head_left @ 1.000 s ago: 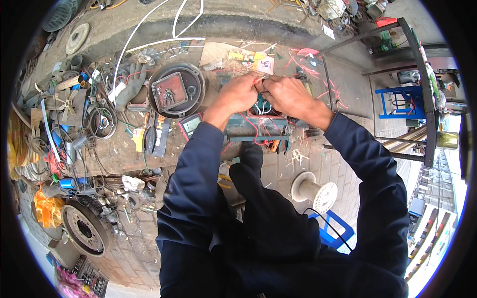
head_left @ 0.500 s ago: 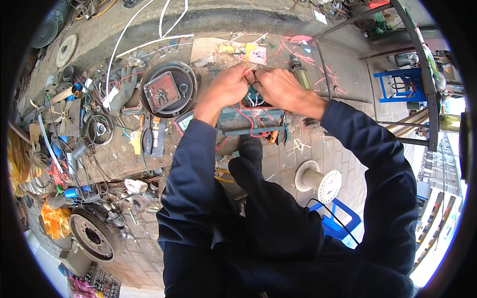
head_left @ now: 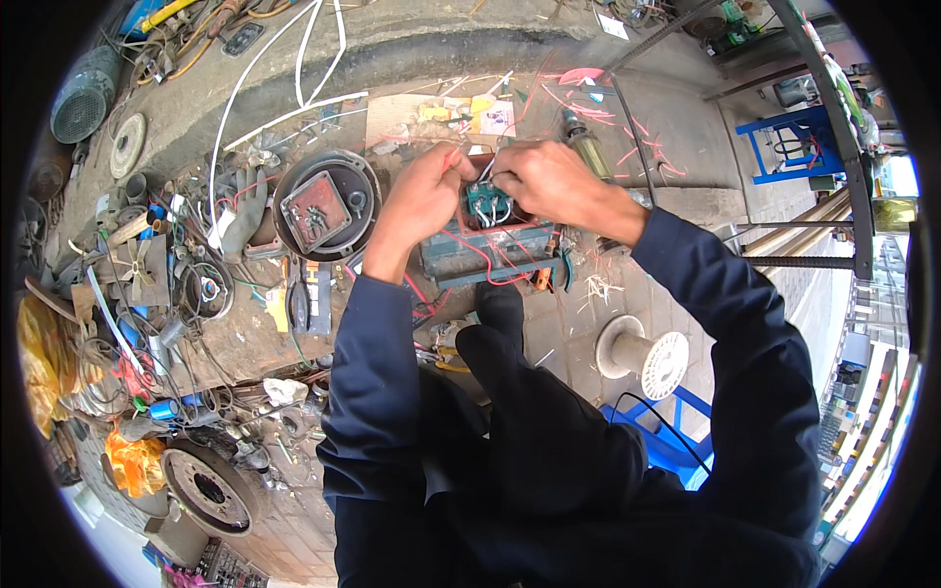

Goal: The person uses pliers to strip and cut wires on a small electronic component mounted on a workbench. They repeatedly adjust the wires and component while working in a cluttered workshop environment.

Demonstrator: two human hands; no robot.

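Hands (head_left: 423,194) (head_left: 551,181) have parted beside terminals (head_left: 488,206).

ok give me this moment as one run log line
left hand: pinches red wire | right hand: at open green housing, grip unclear | at left: dark round pan holding red tray

Upper center: whatever the left hand (head_left: 420,201) pinches is too small to tell; right hand (head_left: 557,181) covers part of the green terminal block (head_left: 486,208). Lower right: blue stool (head_left: 674,449) partly behind right sleeve (head_left: 750,338). Far left: yellow plastic sheeting (head_left: 41,358) cut off by picture's rim.
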